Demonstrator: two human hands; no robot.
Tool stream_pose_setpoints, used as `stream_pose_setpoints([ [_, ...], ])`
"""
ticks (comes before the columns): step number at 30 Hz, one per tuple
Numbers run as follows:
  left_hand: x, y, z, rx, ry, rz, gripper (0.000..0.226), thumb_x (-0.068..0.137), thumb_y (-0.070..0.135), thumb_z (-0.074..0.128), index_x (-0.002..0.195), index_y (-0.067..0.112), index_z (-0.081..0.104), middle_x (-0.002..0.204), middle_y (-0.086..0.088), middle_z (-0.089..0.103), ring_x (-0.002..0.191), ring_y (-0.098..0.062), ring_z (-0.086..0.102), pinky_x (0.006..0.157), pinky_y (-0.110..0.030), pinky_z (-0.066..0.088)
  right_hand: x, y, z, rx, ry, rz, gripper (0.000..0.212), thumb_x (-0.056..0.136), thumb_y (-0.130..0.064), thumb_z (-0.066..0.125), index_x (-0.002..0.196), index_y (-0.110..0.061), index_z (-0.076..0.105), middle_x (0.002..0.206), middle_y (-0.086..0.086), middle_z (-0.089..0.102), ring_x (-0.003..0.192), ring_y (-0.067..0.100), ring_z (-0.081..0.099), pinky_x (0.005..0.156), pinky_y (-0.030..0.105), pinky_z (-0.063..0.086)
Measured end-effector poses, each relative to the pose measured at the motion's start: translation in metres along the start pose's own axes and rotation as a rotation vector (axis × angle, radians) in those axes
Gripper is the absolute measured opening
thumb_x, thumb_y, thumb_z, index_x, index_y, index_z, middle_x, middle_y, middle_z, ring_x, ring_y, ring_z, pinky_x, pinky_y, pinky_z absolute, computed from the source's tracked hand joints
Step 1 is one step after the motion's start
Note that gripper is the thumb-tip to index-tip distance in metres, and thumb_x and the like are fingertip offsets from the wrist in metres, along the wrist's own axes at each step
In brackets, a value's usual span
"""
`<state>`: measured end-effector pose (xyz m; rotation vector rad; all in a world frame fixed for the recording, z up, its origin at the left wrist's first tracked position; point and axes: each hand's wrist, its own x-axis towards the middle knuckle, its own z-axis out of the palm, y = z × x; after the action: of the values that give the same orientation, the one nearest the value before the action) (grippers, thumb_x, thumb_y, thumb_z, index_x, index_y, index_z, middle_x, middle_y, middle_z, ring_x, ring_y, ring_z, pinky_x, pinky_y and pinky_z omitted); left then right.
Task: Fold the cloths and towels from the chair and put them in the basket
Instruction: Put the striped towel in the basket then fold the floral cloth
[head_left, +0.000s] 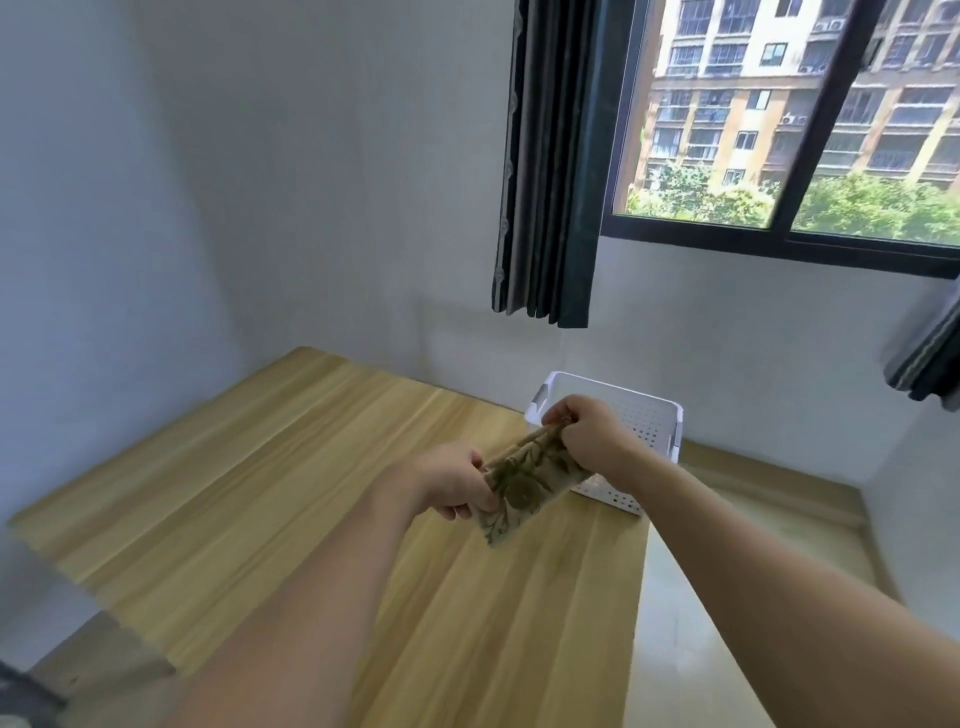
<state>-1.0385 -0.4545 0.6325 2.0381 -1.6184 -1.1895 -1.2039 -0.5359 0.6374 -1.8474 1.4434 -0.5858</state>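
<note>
A folded cream cloth with a green leaf print (524, 483) hangs in the air above the far right part of the wooden table (249, 499). My left hand (452, 483) grips its near end and my right hand (587, 431) grips its far upper end. Just behind the cloth a white perforated plastic basket (644, 421) stands at the table's far right corner; my hands and the cloth hide its near side. The chair is out of view.
White walls close the table in at the back and left. A dark curtain (550, 166) hangs beside a window (779, 119) above the basket. Pale floor (727, 623) lies right of the table's edge. A dark object (21, 691) shows at the bottom left corner.
</note>
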Motion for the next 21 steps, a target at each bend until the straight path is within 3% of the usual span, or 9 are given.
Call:
stream_pose_setpoints([
  [4, 0.040, 0.040, 0.040, -0.046, 0.056, -0.037, 0.036, 0.074, 0.030, 0.070, 0.104, 0.013, 0.058, 0.104, -0.008, 0.065, 0.088, -0.021, 0.059, 0.071, -0.033, 0.048, 0.031, 0.033, -0.041, -0.034, -0.083, -0.070, 0.041, 0.081, 0.002, 0.033, 0.091, -0.026, 0.061, 0.085, -0.008, 0.052, 0.087, 0.018, 0.052, 0.073, 0.031, 0.051],
  [7, 0.060, 0.066, 0.062, -0.214, 0.133, -0.065, 0.040, 0.085, 0.045, 0.063, 0.107, 0.011, 0.058, 0.109, -0.007, 0.064, 0.098, -0.023, 0.060, 0.078, -0.034, 0.048, 0.051, 0.053, -0.066, -0.049, -0.123, -0.082, 0.041, 0.084, 0.005, 0.033, 0.094, -0.022, 0.062, 0.082, -0.010, 0.049, 0.089, 0.017, 0.049, 0.077, 0.031, 0.048],
  [9, 0.074, 0.081, 0.070, -0.263, 0.207, -0.058, 0.030, 0.091, 0.042, 0.056, 0.099, 0.014, 0.057, 0.103, -0.004, 0.062, 0.095, -0.020, 0.059, 0.078, -0.034, 0.049, 0.069, 0.062, -0.080, -0.039, -0.145, -0.086, 0.040, 0.084, 0.004, 0.034, 0.094, -0.023, 0.062, 0.085, -0.007, 0.052, 0.091, 0.019, 0.051, 0.078, 0.032, 0.050],
  [12, 0.097, 0.099, 0.072, -0.273, 0.284, -0.041, 0.016, 0.094, 0.028, 0.049, 0.080, 0.021, 0.047, 0.084, 0.002, 0.055, 0.075, -0.012, 0.052, 0.064, -0.029, 0.041, 0.097, 0.069, -0.096, -0.062, -0.159, -0.133, 0.040, 0.084, 0.002, 0.034, 0.091, -0.025, 0.062, 0.097, 0.003, 0.059, 0.094, 0.023, 0.056, 0.079, 0.035, 0.055],
  [16, 0.146, 0.116, 0.063, -0.200, 0.356, -0.042, 0.008, 0.087, 0.027, 0.046, 0.079, 0.024, 0.044, 0.086, -0.004, 0.057, 0.077, -0.020, 0.051, 0.064, -0.034, 0.037, 0.149, 0.081, -0.114, -0.105, -0.110, -0.194, 0.040, 0.081, 0.004, 0.035, 0.093, -0.021, 0.065, 0.099, 0.003, 0.060, 0.095, 0.024, 0.058, 0.082, 0.041, 0.056],
  [21, 0.236, 0.150, 0.055, -0.105, 0.402, -0.049, 0.005, 0.084, 0.016, 0.051, 0.088, 0.016, 0.054, 0.081, 0.000, 0.058, 0.072, -0.017, 0.052, 0.057, -0.030, 0.036, 0.247, 0.107, -0.140, -0.191, -0.093, -0.272, 0.041, 0.076, 0.005, 0.036, 0.091, -0.017, 0.067, 0.093, 0.000, 0.060, 0.091, 0.021, 0.056, 0.071, 0.032, 0.052],
])
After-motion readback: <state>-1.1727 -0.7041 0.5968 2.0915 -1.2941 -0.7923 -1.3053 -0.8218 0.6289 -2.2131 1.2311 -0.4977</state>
